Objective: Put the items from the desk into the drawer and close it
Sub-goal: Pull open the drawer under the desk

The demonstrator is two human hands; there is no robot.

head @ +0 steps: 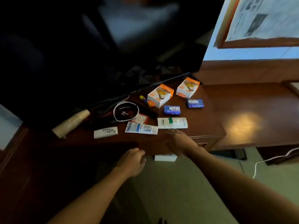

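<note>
The items are lying spread on the dark wooden desk, none put away yet. Nearest the front edge: a white tube with blue print and a flat white packet with a green mark, both with long axes running roughly left-right along the edge. Behind them are sitting two blue soap bars, the left soap bar and the right soap bar; the left one is reading "LUX" upside down. Further back are two orange-and-white boxes, the left box and the right box, print too blurred to read. To the left: a coiled white cable, a small white remote, a glue stick, a roll of pale material.

The drawer is sitting under the desk's front edge — whether it is open at all I cannot tell.

The right hand is hovering at the front edge with fingers extended and spread, holding nothing; packet and tube lie just beyond its fingertips, up and slightly left. It is the nearer hand to both. The left hand is hanging lower, in front of the desk face, fingers loosely curled, empty.

Judgement — the drawer likely wants opening first.
</note>
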